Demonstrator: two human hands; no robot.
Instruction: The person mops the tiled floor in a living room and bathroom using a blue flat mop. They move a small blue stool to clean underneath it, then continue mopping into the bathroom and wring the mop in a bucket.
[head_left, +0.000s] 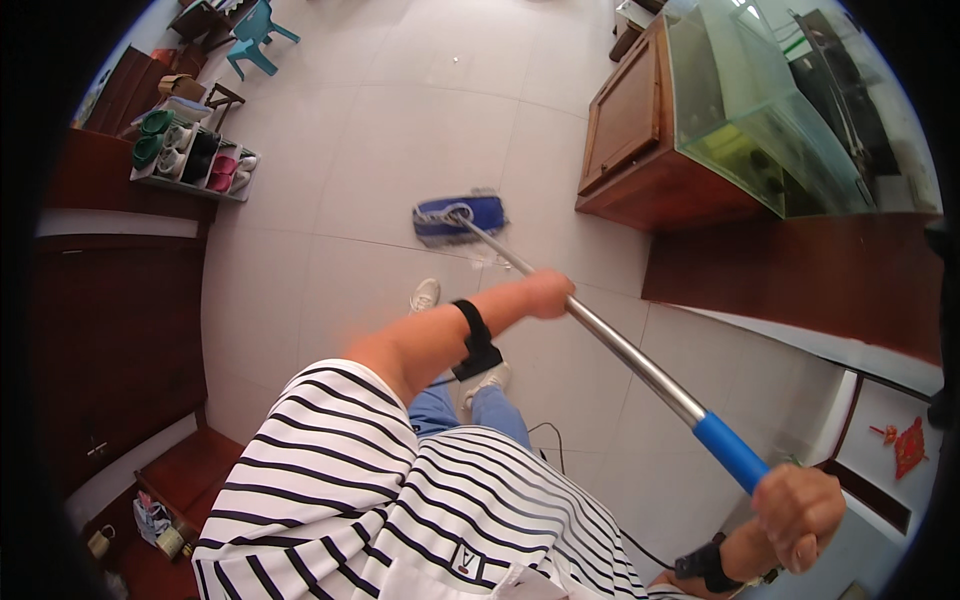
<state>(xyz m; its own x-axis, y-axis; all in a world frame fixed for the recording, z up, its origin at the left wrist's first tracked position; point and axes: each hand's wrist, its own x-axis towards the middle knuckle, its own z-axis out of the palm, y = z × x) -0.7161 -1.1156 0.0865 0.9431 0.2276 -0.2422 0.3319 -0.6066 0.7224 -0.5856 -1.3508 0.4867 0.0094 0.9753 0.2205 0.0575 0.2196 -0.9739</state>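
A flat mop with a blue head (489, 214) and a grey fringe lies flat on the tiled floor in front of my feet. Its metal pole (637, 356) slants from the head toward the lower right. My left hand (551, 294) is wrapped around the middle of the pole, with that arm reaching across my body. At the upper end, my right hand (801, 516) grips the pole by its blue handle sleeve (729, 450). Small pale scraps (499, 262) lie on the floor just on my side of the mop head.
A shoe rack (191, 184) with several pairs stands at the left, near a teal plastic chair (255, 37). On the right, a glass fish tank (772, 150) rests on a wooden cabinet (622, 120). Dark wooden doors (124, 345) line the left wall.
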